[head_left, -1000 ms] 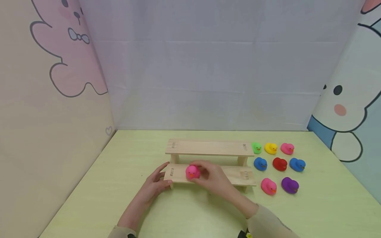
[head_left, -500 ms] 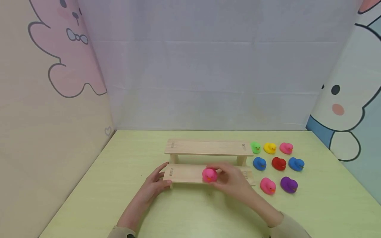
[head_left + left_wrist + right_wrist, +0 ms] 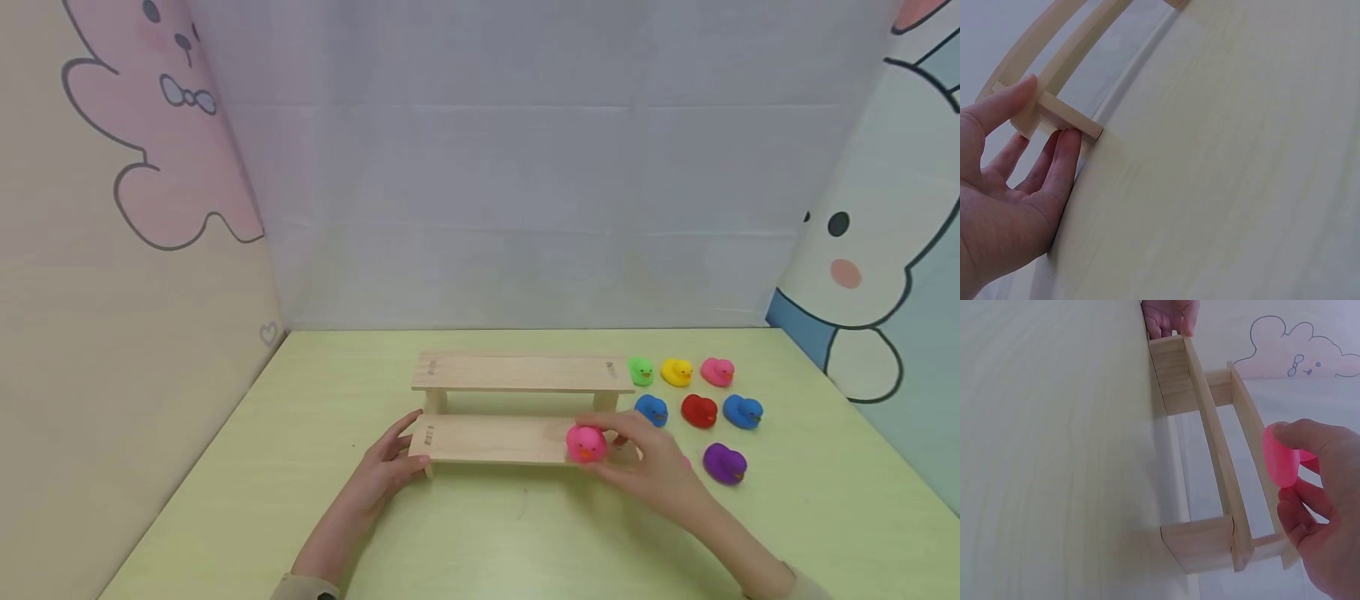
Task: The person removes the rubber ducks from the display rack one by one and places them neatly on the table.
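A pink rubber duck (image 3: 586,444) is pinched between the thumb and fingers of my right hand (image 3: 654,468), over the right part of the lower step of a two-tier wooden shelf (image 3: 495,438). In the right wrist view, the duck (image 3: 1281,457) overlaps the upper board. My left hand (image 3: 381,467) grips the shelf's left end. The left wrist view shows that thumb on the board's edge and the fingertips against the wooden leg (image 3: 1071,116) below. The shelf's upper step (image 3: 521,372) runs behind and higher.
Right of the shelf sit several rubber ducks: green (image 3: 641,372), yellow (image 3: 677,372), pink (image 3: 717,372), red (image 3: 699,411), purple (image 3: 724,463) and two blue, one nearer the shelf (image 3: 652,410), one farther right (image 3: 743,412). Another pink one is mostly hidden behind my right hand.
My right hand has carried the pink duck rightward along the lower step, from left of its middle to near its right end. The left hand has kept its grip on the shelf.
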The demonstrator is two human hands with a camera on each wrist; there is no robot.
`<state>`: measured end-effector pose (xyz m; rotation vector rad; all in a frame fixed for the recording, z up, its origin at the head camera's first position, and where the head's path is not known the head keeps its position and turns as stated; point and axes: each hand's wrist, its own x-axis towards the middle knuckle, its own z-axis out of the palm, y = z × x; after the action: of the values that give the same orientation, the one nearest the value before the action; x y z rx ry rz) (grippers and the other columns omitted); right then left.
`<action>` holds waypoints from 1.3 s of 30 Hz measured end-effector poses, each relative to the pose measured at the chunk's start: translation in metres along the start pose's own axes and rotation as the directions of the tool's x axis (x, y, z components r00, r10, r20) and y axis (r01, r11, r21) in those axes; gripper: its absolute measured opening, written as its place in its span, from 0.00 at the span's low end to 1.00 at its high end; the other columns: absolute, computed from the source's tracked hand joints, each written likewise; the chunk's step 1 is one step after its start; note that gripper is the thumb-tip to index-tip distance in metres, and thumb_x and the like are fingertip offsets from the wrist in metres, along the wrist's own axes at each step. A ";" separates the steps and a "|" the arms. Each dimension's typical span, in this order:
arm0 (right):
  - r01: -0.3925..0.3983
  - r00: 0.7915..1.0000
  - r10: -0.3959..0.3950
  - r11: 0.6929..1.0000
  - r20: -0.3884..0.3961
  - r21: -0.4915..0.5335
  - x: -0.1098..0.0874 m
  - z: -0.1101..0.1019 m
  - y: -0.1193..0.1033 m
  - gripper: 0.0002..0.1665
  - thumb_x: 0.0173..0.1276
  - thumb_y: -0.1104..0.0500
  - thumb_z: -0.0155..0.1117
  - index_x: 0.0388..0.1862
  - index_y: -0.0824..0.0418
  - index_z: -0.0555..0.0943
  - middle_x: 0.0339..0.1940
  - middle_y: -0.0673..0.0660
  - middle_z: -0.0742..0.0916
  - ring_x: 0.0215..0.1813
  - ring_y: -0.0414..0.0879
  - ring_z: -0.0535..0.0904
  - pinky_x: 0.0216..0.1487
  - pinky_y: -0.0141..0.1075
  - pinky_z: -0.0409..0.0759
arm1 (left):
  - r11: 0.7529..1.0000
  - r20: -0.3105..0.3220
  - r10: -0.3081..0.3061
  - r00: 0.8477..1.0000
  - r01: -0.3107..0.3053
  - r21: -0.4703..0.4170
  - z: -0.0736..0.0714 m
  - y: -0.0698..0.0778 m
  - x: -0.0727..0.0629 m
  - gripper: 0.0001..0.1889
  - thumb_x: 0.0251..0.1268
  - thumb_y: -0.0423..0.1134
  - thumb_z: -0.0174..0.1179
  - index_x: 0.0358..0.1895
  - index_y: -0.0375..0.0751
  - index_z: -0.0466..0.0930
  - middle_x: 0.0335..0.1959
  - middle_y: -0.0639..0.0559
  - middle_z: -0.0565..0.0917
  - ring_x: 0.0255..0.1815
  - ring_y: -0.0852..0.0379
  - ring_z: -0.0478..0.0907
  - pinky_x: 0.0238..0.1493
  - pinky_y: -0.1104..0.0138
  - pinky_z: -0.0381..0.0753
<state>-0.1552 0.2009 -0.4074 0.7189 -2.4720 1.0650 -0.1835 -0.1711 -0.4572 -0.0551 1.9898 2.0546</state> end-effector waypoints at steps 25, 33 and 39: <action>-0.149 0.988 0.138 0.972 -0.073 -0.183 -0.050 -0.081 0.049 0.36 0.48 0.64 0.81 0.58 0.51 0.81 0.50 0.26 0.79 0.41 0.24 0.73 0.37 0.22 0.79 | 1.000 0.005 0.005 1.000 -0.005 0.028 0.000 0.000 -0.002 0.40 0.63 0.33 0.64 0.77 0.56 0.57 0.68 0.34 0.68 0.55 0.54 0.78 0.53 0.67 0.79; -0.137 0.985 0.114 0.972 -0.127 -0.190 -0.058 -0.093 0.065 0.37 0.47 0.65 0.81 0.58 0.53 0.81 0.52 0.19 0.75 0.49 0.19 0.68 0.41 0.14 0.71 | 1.000 0.022 -0.001 1.000 0.001 0.008 -0.001 0.001 -0.003 0.40 0.63 0.33 0.63 0.77 0.57 0.56 0.70 0.35 0.67 0.57 0.55 0.77 0.55 0.67 0.79; -0.185 0.978 0.159 0.960 -0.135 -0.208 -0.063 -0.101 0.074 0.36 0.49 0.63 0.81 0.59 0.54 0.80 0.51 0.16 0.73 0.50 0.17 0.67 0.41 0.13 0.70 | 1.000 0.028 0.007 1.000 -0.007 0.007 -0.001 -0.001 -0.002 0.40 0.63 0.33 0.63 0.77 0.57 0.56 0.70 0.35 0.67 0.57 0.55 0.77 0.54 0.67 0.79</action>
<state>-0.1356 0.3396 -0.4148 0.3685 -2.5325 0.8453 -0.1818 -0.1727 -0.4577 -0.0179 1.9832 2.0420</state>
